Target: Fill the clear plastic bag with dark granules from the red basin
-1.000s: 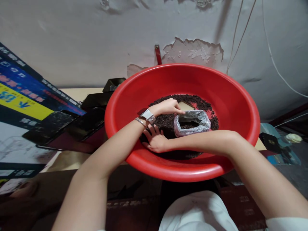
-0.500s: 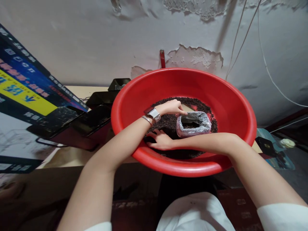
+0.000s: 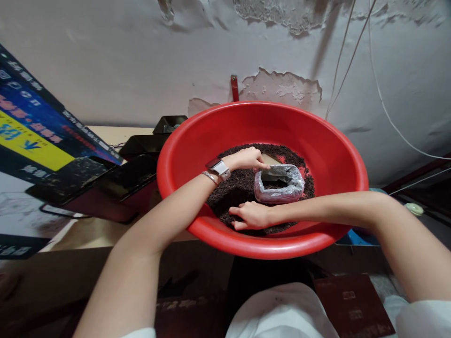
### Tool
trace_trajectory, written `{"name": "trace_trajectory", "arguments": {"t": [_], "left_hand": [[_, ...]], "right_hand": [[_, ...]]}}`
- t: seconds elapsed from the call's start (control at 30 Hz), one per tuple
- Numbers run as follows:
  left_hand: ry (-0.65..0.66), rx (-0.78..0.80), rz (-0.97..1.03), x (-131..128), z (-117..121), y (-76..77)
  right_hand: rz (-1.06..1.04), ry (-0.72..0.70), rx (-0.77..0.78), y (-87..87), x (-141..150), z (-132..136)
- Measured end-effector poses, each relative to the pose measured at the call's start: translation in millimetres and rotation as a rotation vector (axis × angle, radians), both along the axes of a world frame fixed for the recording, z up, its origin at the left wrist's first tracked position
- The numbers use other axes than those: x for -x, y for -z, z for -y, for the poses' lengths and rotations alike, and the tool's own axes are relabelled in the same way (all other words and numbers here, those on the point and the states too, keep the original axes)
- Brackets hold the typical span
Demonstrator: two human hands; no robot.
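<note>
A big red plastic basin (image 3: pixel 338 164) holds loose dark soil (image 3: pixel 234 180). In it stands a small container lined with a clear plastic bag (image 3: pixel 282 192), with some dark soil inside. My left hand (image 3: pixel 248 158), with a watch on the wrist, pinches the bag-lined container at its back left rim. My right hand (image 3: pixel 252 216) is down in the soil at the near side, in front of the container, its fingers curled inward and their tips partly hidden. A flat tan piece (image 3: pixel 270 158) lies partly behind my left hand.
Black plastic containers (image 3: pixel 136 176) stand on the table left of the basin, beside a large printed box (image 3: pixel 31 145). Behind is a wall with peeling paint (image 3: pixel 282 87) and hanging cables (image 3: pixel 347 51). A dark red box (image 3: pixel 352 305) lies below right.
My right hand has moved right and toward me through the soil, and its spread fingers have curled in. My left hand stays at the container's rim. The view has shifted slightly.
</note>
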State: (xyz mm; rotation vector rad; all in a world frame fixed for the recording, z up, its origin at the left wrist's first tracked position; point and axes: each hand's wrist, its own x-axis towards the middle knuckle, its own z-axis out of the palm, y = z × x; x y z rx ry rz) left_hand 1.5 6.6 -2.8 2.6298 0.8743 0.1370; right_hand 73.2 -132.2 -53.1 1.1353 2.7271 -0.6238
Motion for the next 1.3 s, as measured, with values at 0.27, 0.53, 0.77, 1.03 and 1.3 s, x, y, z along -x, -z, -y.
{"name": "trace_trajectory", "arguments": {"t": [0.27, 0.53, 0.77, 1.03, 1.3], "left_hand": [[-0.002, 0.004, 0.018, -1.1, 2.3, -1.8], [-0.040, -0.043, -0.042, -0.8, -3.1, 0.8], [-0.069, 0.026, -0.046, -2.3, 2.3, -3.2], [-0.079, 0.005, -0.040, -1.9, 3.7, -2.8], [-0.068, 0.007, 0.000, -1.0, 4.8, -2.1]], "right_hand": [[-0.212, 0.035, -0.062, -54.1, -45.6, 10.5], [-0.291, 0.226, -0.385, -69.8, -90.6, -39.8], [-0.286, 0.316, -0.256, -68.7, -109.2, -48.4], [-0.394, 0.077, -0.363, -73.2, -68.7, -16.2], [-0.140, 0.020, 0.090, 25.0, -6.1, 6.6]]}}
